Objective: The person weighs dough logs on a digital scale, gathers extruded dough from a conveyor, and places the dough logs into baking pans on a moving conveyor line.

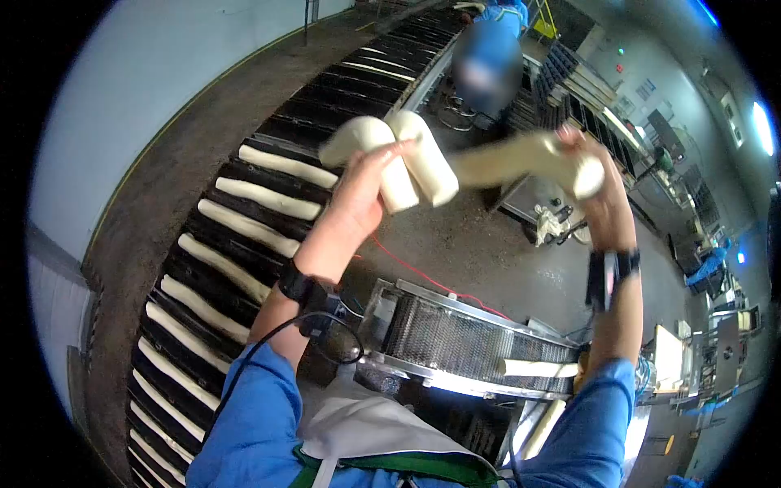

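My left hand [366,183] is closed around two thick, pale dough strips, raised near the tray line. One strip [399,183] bends over the hand, and the other [431,163] hangs beside it. To the right, my right hand [598,159] grips another dough strip [529,159], blurred by motion and stretching out toward the left. Both hands are up in the air, apart from each other. Below them, a dough strip [537,368] lies on the metal mesh conveyor [455,332].
Black trays [305,122] run along the left, many holding pale dough strips [220,252]. Another strip [545,427] lies below the conveyor. A person in blue [492,45] is at the far end of the line. Stacked trays [578,77] and a red cable [423,276] are also there.
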A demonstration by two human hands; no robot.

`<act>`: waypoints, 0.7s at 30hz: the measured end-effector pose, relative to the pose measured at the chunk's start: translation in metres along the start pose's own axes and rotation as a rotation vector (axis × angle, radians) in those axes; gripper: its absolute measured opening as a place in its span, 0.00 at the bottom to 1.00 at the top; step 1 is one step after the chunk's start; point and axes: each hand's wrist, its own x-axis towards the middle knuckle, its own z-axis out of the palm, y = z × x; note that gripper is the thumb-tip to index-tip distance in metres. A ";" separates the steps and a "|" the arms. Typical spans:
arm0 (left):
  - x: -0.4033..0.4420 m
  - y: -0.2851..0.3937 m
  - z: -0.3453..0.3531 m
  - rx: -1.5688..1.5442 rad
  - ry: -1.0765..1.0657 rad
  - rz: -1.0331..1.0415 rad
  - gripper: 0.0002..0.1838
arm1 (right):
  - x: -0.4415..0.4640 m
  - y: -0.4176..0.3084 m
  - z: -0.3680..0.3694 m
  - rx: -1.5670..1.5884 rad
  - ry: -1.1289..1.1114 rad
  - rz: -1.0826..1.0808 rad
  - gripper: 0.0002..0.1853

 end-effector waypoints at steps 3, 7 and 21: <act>0.062 0.015 -0.037 -0.107 0.042 -0.020 0.25 | 0.076 0.018 0.077 -0.365 -0.088 -0.179 0.28; 0.102 -0.008 -0.134 -0.037 0.218 -0.200 0.43 | 0.169 0.074 0.048 -0.209 -0.315 -0.064 0.33; 0.013 -0.051 -0.263 -0.039 0.383 -0.348 0.16 | -0.218 0.344 -0.165 -1.685 -0.244 0.203 0.32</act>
